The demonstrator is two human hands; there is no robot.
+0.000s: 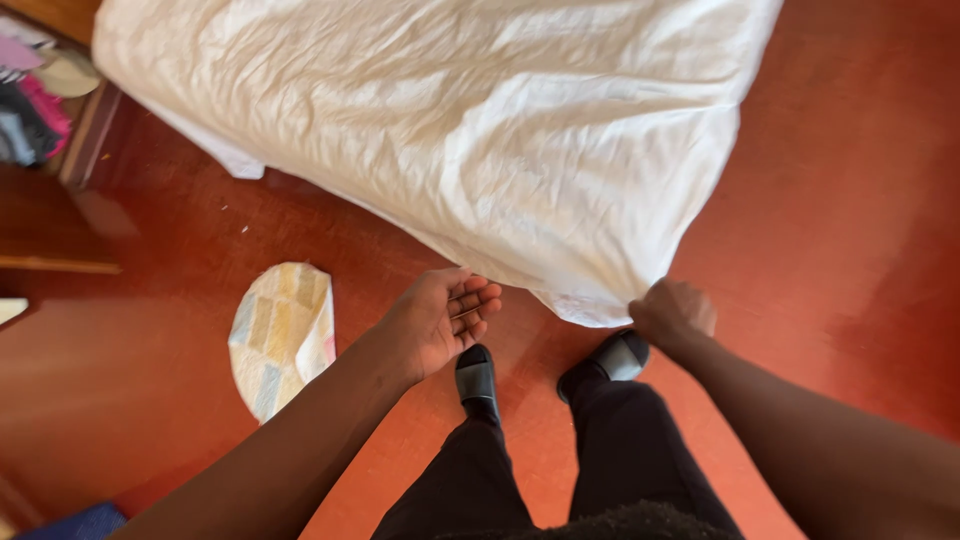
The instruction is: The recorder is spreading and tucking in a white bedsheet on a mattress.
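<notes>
My right hand (pixel 672 315) pinches the white sheet (pixel 450 130) corner | my left hand (pixel 440 315) spread, palm up, just beside its edge | step: gathering sheet; next likely needs a left grip.

The single head camera looked steeply down from close above, facing twelve o'clock toward the white sheet (pixel 450 130) over the red floor (pixel 850 250).

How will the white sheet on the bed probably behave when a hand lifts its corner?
The white sheet is heavily wrinkled and hangs loosely over the edge, so it is probably floppy and would drape rather than hold a shape. It looks thin, so likely light. The right hand pinches its corner, while the left hand is open beside it.
</notes>
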